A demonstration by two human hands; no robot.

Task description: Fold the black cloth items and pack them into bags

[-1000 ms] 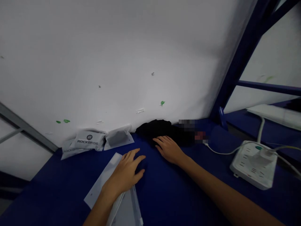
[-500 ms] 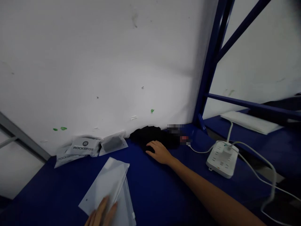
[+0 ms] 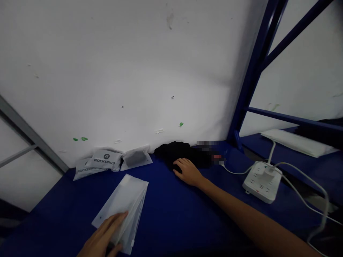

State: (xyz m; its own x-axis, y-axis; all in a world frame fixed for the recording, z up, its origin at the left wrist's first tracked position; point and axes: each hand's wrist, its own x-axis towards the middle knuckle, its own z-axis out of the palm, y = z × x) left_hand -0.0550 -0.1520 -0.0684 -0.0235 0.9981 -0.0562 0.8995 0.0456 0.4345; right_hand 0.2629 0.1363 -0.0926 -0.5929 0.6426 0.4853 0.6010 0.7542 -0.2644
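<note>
My right hand (image 3: 187,171) reaches far forward and rests palm down on a black crumpled cloth item (image 3: 177,151) lying against the white wall. Its fingers curl onto the cloth's near edge. My left hand (image 3: 103,238) is low at the frame's bottom edge, fingers on the near end of a stack of frosted white zip bags (image 3: 124,201) lying on the blue table (image 3: 177,214).
Several white ROCKBROS packets (image 3: 105,160) lean against the wall at the left. A white power strip (image 3: 262,181) with plugged cables sits at the right. A blue rack post (image 3: 250,82) rises behind it, and a white flat pack (image 3: 297,142) lies on the neighbouring shelf.
My left hand drew back from the table's middle toward me and now lies on the zip bags' near end. My right hand has stayed on the black cloth. The camera shifted.
</note>
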